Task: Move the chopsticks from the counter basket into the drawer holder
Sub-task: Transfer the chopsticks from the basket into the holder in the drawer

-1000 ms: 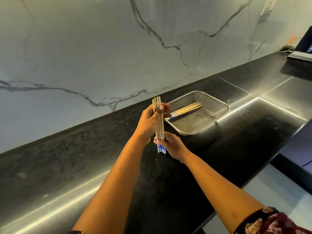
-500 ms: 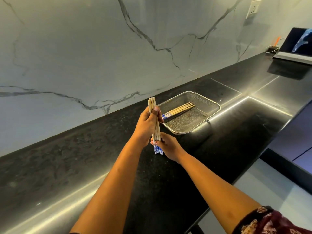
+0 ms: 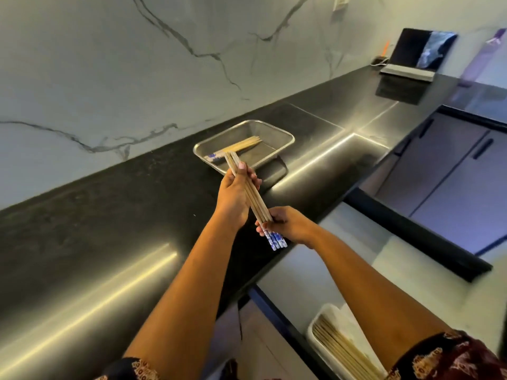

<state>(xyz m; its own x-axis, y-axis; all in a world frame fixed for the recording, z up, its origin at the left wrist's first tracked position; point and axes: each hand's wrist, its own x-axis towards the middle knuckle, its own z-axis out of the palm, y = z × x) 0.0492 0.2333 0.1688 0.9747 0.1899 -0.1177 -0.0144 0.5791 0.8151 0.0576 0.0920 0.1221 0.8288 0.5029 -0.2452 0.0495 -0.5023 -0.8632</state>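
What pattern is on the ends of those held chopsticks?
Blue-and-white pattern on the held wooden chopsticks' lower ends, head view.

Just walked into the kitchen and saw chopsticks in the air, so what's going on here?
A person holds a bundle of chopsticks in both hands, left hand near the top, right hand near the blue-patterned ends. More chopsticks lie in the metal basket on the black counter. Below, a white holder already contains some.

Basket on counter behind both hands; drawer holder below counter edge, right of left arm
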